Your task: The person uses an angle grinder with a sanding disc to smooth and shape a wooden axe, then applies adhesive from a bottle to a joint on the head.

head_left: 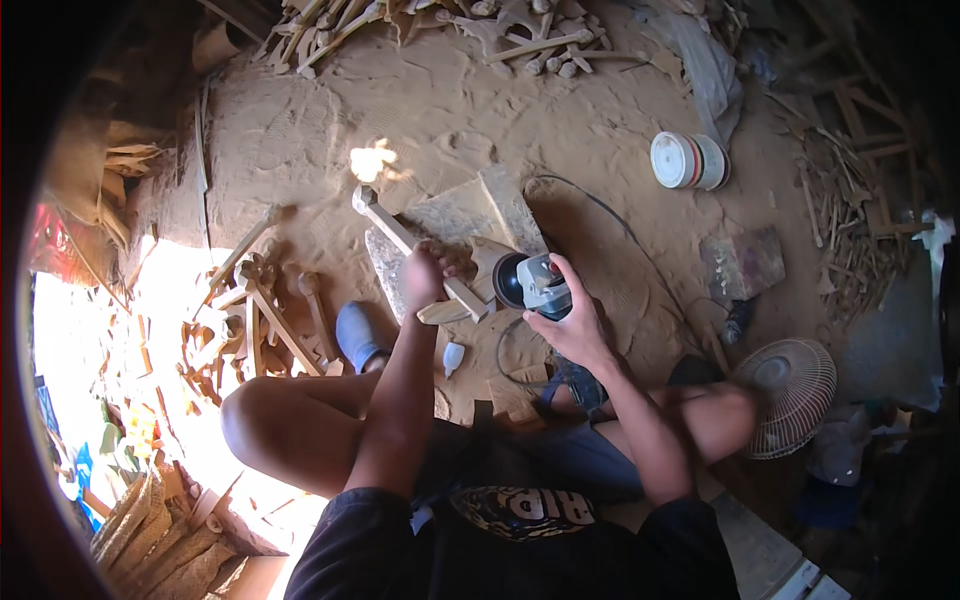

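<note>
My left hand (pixel 424 277) is closed round a pale wooden stick (pixel 392 226) with a carved knob at its far end. The stick slants from upper left to lower right, its knob pointing away from me. In my right hand (pixel 578 326) is an angle grinder (pixel 543 286), gripped by its grey head with the thumb and fingers spread round it. The grinder's black round disc (pixel 509 280) faces left, close to the near end of the stick. Whether disc and wood touch, I cannot tell. Beneath lie a dusty slab (pixel 445 213) and a pale wood piece (pixel 443 313).
Several knobbed wooden sticks (pixel 280 330) are heaped at left, more (pixel 540 45) at the far side. A white bucket (pixel 690 161) lies on the sand. A dark cable (pixel 625 228) curves right. Near my right knee stands a round fan (pixel 793 398); a block (pixel 744 263) lies beyond it.
</note>
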A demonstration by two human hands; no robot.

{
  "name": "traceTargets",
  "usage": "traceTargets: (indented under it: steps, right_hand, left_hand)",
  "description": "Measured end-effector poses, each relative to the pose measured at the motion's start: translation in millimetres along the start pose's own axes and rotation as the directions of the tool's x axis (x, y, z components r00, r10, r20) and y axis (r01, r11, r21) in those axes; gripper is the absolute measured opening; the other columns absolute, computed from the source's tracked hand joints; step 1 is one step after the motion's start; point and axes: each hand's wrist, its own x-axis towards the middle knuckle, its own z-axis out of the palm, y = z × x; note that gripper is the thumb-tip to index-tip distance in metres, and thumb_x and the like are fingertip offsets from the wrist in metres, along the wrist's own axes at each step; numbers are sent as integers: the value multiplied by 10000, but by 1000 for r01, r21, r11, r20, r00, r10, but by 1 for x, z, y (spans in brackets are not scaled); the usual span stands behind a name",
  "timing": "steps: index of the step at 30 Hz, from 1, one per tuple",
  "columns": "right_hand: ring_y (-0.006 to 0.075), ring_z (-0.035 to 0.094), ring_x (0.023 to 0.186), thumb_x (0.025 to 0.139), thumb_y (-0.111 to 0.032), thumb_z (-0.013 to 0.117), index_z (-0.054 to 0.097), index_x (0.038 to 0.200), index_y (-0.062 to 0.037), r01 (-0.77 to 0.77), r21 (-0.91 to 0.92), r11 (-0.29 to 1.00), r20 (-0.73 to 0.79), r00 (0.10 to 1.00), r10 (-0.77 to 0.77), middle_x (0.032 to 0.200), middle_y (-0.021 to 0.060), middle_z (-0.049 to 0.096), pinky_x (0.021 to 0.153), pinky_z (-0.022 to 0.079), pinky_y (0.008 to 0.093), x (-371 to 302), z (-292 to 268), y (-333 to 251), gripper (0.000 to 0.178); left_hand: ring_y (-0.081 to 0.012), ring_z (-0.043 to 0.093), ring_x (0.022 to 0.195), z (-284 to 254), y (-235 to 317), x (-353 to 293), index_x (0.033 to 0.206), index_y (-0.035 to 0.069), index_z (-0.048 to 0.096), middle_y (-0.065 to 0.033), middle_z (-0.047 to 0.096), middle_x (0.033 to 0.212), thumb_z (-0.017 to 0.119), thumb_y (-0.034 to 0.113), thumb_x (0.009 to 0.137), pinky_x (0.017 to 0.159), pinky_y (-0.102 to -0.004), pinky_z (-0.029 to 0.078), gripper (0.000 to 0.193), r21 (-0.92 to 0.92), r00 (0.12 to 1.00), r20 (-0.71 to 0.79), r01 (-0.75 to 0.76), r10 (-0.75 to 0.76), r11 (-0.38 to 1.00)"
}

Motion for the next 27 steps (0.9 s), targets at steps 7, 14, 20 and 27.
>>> traceTargets:
  steps: [7,14,20,27]
  right_hand:
    - [310,608,1352,813,-161,838,379,1629,-39,-88,8,996,123,989,86,1484,225,589,1143,479,395,1,8,-8,944]
    - [318,589,1379,811,-164,845,368,1632,-35,-83,9,997,133,988,81,1496,229,574,1156,469,404,-1,9,-11,959]
    - [340,561,1416,806,-140,847,353,1639,-29,-109,21,994,146,984,104,1538,249,545,1171,454,410,-2,15,-7,975]
    - [334,583,1396,818,-122,839,353,1645,-28,-48,-25,999,66,997,50,1517,253,569,1167,459,403,8,10,4,964]
  left_hand:
    - [-110,317,505,-3,4,3,871,161,486,30,352,675,553,210,1038,455,-304,315,187,-2,1000,-7,3,-3,1000]
    - [-110,346,516,-4,-1,1,875,158,502,28,378,689,554,211,1032,463,-304,336,174,26,1000,5,-27,27,999]
    - [-114,358,519,-2,3,0,873,142,507,21,387,691,581,195,1011,461,-316,355,165,57,999,-12,-39,40,998]
    - [-112,341,503,5,5,-6,833,147,472,20,378,680,587,185,1000,434,-305,329,207,1,999,-36,-16,16,1000]
